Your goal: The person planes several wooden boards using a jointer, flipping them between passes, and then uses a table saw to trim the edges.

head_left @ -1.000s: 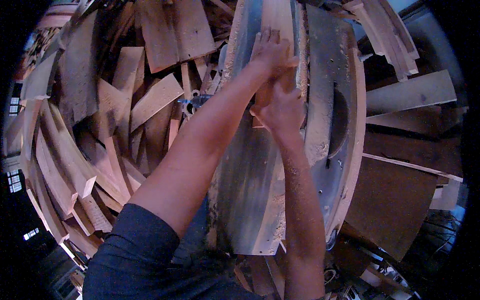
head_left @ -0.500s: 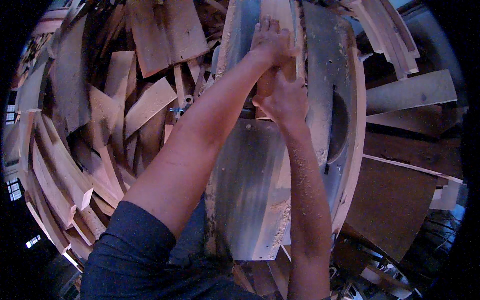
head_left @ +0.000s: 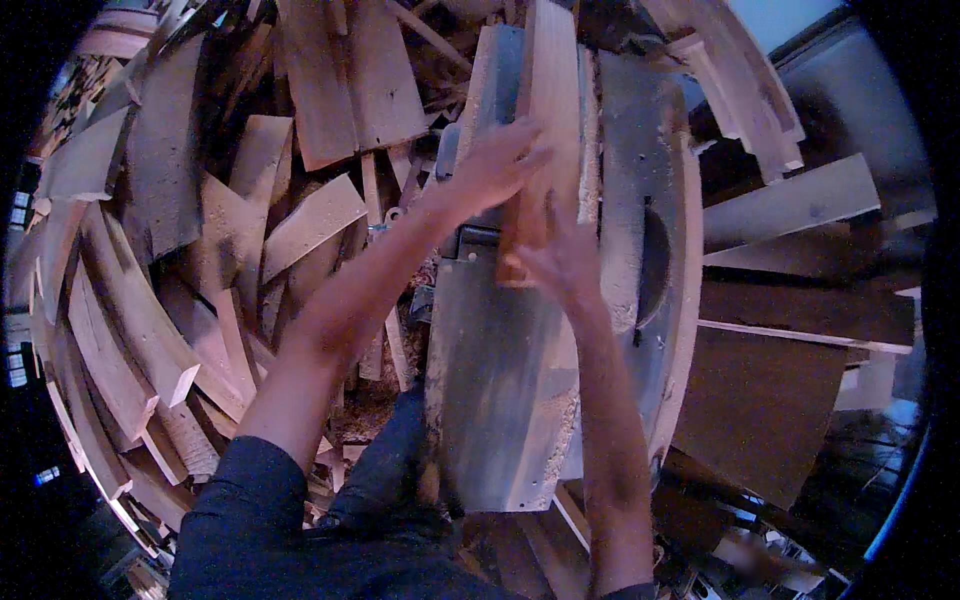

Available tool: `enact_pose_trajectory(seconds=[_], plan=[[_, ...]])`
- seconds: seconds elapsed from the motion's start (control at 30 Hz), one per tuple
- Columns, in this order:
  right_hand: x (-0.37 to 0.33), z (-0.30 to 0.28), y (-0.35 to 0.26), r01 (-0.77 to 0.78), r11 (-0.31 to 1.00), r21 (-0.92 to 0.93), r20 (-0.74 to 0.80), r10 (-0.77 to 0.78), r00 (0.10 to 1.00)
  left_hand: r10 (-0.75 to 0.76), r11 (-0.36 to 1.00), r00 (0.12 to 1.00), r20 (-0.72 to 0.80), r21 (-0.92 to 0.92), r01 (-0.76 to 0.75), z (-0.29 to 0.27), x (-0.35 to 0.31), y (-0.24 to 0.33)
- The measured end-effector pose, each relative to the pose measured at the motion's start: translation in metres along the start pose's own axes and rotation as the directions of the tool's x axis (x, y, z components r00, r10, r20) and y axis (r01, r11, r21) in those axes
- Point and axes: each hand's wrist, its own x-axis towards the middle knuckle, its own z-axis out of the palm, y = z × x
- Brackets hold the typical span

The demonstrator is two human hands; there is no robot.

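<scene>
A long wooden board (head_left: 551,75) lies lengthwise on the metal bed of a woodworking machine, which looks like a jointer. Its near end overlaps the near metal table (head_left: 500,370). At that end my right hand (head_left: 568,262) grips the board, thumb at its left side; motion blurs the fingers. My left hand (head_left: 497,165) is farther forward at the board's left edge, fingers stretched out over it, also somewhat blurred. Whether its fingertips touch the wood I cannot tell. A dark slot (head_left: 478,240) shows in the bed left of the board.
Stacked and leaning wood offcuts (head_left: 315,228) crowd the left side. Sawdust (head_left: 622,270) lies along the machine's fence side. On the right are more planks (head_left: 790,208) and a large brown panel (head_left: 755,410). Another pile of boards (head_left: 735,95) stands at the far right.
The board has slid toward me, its near end now over the near table. My left hand has lifted from the board's top and come back leftward; my right hand has drawn nearer.
</scene>
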Motion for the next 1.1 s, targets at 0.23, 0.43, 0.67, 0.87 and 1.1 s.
enact_pose_trajectory(seconds=[0.23,0.43,0.67,0.87,1.1], plan=[[-0.243,0.082,0.049,-0.127,-0.35,0.928,0.143,0.018,0.99,-0.673,0.013,0.675,0.303,-0.907,0.42,0.005,-0.163,0.067],[-0.358,0.123,0.043,-0.097,-0.539,0.837,0.177,0.098,0.979,-0.456,-0.316,0.745,0.487,-0.871,0.376,0.038,-0.19,0.132],[-0.495,0.157,0.068,0.056,-0.489,0.87,0.144,0.362,0.921,-0.448,-0.297,0.733,0.512,-0.858,0.419,0.056,-0.298,0.223],[-0.637,0.177,0.109,-0.093,-0.66,0.745,0.275,0.177,0.945,-0.431,-0.381,0.688,0.584,-0.809,0.448,0.099,-0.397,0.283],[-0.718,0.195,0.107,-0.221,-0.647,0.73,0.334,0.056,0.941,-0.395,-0.504,0.6,0.696,-0.71,0.492,0.123,-0.479,0.292]])
